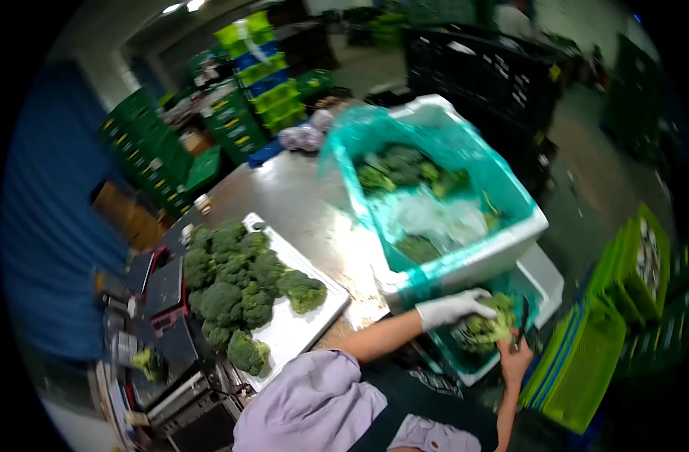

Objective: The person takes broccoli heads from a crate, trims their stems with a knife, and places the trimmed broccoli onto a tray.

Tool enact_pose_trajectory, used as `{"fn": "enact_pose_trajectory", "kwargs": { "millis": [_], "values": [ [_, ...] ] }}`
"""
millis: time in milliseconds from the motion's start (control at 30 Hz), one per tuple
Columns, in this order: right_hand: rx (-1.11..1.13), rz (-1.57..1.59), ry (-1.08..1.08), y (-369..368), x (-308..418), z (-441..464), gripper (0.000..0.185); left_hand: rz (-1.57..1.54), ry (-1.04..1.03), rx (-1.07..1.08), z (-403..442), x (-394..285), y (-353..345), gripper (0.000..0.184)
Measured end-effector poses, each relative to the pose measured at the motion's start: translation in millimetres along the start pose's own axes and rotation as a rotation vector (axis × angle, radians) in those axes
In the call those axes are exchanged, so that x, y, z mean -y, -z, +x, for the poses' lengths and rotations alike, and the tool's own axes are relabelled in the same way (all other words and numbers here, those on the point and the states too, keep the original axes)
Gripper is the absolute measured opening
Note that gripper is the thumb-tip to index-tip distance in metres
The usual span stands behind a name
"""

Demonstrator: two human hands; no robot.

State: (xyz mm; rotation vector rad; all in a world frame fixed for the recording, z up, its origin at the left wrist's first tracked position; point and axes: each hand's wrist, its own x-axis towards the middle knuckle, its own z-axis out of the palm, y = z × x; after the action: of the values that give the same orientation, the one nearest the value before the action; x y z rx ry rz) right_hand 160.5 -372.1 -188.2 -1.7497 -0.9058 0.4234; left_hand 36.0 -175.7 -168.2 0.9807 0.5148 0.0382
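My left hand (453, 309), in a white glove, is closed on a head of broccoli (489, 325) with its cut stalks showing. The bare fingers of my right hand (515, 354) wrap round a dark-handled knife (523, 322), held upright against the broccoli's right side. Below both hands is a lower white box (546, 285) with a green liner. Just beyond, a white foam box (521, 226) lined with green plastic holds broccoli (402, 164) and ice (435, 216). Many broccoli heads (224, 301) lie on a white board (303, 328) to the left.
The metal table (295, 184) runs behind the board. Lime-green crates (585, 361) stand close on the right. Green crates (145, 154) and a lime and blue stack (265, 75) are at the back left. Black crates (480, 75) stand behind the foam box. A person (514, 21) is far back.
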Motion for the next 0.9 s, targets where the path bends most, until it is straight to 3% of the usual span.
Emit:
{"fn": "enact_pose_trajectory", "kwargs": {
  "millis": [67, 100, 167, 233, 300, 333, 433, 633, 733, 900],
  "values": [
    [0.043, -0.041, -0.026, 2.1, 5.5, 0.4, 0.044, -0.021, 0.127, 0.041, -19.0, -13.4, -6.2, 0.077],
    [0.099, -0.080, -0.049, 6.9, 11.0, 1.5, 0.046, -0.007, 0.049, 0.203, -13.3, -7.5, -1.7, 0.076],
    [0.047, 0.084, -0.116, -1.2, 10.3, 2.4, 0.048, 0.019, 0.029, 0.028, -13.5, 4.2, 1.8, 0.069],
    [-0.028, -0.128, -0.144, -2.3, 19.9, 3.5, 0.051, -0.126, -0.042, -0.035, -13.0, 18.2, -3.7, 0.065],
    [-0.166, -0.038, -0.131, -6.3, 8.9, 0.1, 0.050, -0.274, -0.085, -0.211, -14.7, 29.6, -12.4, 0.063],
    [-0.135, -0.212, -0.158, 0.1, 4.2, -2.0, 0.050, -0.249, -0.125, -0.282, -16.2, 33.2, -16.5, 0.063],
    [-0.232, -0.414, 0.051, -3.5, -17.9, -19.6, 0.036, -0.205, -0.229, -0.429, -17.0, 38.3, -23.6, 0.062],
    [-0.171, -0.577, 0.101, -26.2, -18.4, -38.8, 0.043, -0.192, -0.272, -0.506, -16.5, 54.4, -29.4, 0.064],
    [-0.167, -0.648, -0.030, -36.9, -21.5, -39.0, 0.033, -0.190, -0.324, -0.522, -18.8, 58.6, -35.6, 0.064],
    [-0.218, -0.613, -0.046, -49.9, -54.1, -37.9, 0.021, -0.179, -0.332, -0.552, -17.2, 63.2, -32.0, 0.065]
  ]
}}
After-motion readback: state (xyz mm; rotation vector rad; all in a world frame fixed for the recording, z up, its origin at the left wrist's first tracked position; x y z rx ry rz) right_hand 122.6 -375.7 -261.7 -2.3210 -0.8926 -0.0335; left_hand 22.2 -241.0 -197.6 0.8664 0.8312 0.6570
